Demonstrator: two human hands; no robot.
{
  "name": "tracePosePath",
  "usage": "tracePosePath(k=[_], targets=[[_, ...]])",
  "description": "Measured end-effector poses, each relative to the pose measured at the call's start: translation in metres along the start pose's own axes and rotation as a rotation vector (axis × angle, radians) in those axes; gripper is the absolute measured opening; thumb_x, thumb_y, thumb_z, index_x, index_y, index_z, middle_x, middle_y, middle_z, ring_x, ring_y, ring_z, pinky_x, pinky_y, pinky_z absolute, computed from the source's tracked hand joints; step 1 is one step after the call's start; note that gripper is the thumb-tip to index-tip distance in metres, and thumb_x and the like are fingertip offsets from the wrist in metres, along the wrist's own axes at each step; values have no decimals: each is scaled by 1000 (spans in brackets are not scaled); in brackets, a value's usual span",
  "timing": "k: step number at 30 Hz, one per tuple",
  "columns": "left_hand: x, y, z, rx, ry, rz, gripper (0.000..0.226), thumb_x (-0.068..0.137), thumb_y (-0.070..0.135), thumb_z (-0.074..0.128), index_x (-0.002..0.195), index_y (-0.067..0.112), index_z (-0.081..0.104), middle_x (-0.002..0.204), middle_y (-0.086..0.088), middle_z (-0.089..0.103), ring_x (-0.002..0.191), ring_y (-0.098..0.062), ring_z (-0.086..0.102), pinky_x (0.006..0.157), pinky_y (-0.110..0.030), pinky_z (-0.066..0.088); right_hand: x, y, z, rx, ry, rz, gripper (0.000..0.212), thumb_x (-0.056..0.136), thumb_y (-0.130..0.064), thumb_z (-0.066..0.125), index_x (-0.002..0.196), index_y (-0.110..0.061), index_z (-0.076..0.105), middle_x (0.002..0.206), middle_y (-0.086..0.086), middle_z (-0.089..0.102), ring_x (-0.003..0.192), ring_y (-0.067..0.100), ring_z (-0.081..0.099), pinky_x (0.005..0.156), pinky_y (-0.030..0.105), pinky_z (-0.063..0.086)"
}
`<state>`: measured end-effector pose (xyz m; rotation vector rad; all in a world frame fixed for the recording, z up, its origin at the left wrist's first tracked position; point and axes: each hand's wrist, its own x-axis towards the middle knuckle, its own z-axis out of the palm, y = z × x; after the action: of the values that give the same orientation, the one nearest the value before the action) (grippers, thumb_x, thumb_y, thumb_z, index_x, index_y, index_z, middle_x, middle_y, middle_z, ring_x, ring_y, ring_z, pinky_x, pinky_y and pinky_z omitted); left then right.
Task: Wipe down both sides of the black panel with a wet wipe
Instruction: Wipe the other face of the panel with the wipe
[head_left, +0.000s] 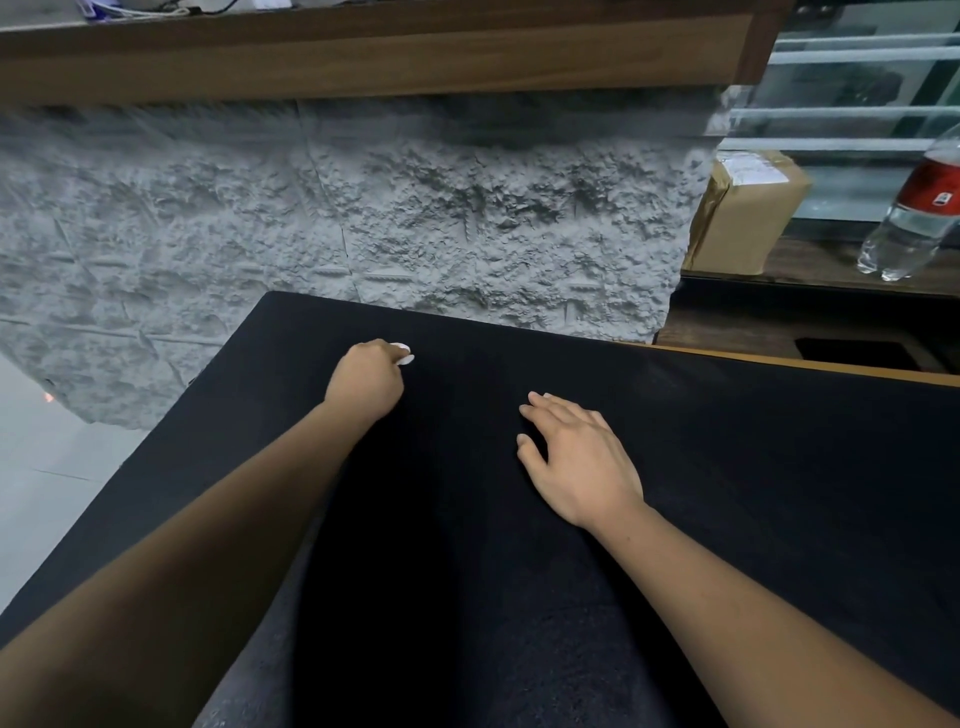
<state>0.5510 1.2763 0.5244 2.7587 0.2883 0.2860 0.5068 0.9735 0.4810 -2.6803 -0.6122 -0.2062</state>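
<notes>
A large black panel (727, 467) lies flat and fills most of the lower view, its far edge running from upper left to the right. My left hand (366, 382) is curled near the panel's far left part and grips a small white wet wipe (404, 357), of which only a bit shows past the fingers. My right hand (576, 457) rests flat on the panel near the middle, fingers spread and straight. Both forearms stretch over the panel from the bottom of the view.
A rough grey stone-textured wall (363, 208) stands behind the panel under a wooden ledge (363, 57). At the right are a cardboard box (743, 213) and a clear water bottle (919, 208) with a red label. Pale floor tiles (47, 447) show at left.
</notes>
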Motion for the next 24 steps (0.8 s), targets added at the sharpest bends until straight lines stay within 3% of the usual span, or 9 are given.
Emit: tracePosePath(k=[9, 24], targets=[[3, 12, 15, -79, 55, -66, 43, 100, 8, 48, 132, 19, 73, 138, 1, 67, 126, -26, 62, 106, -37, 51, 0, 0, 0, 0, 6, -4, 54, 105, -53, 34, 151, -31, 52, 163, -14, 41, 153, 4, 28, 127, 34, 23], [13, 94, 56, -59, -37, 241, 41, 101, 7, 49, 133, 18, 72, 135, -5, 68, 128, -25, 59, 109, -39, 47, 1, -2, 0, -17, 21, -7, 56, 104, -53, 33, 150, -29, 53, 163, -12, 43, 153, 5, 29, 125, 32, 23]])
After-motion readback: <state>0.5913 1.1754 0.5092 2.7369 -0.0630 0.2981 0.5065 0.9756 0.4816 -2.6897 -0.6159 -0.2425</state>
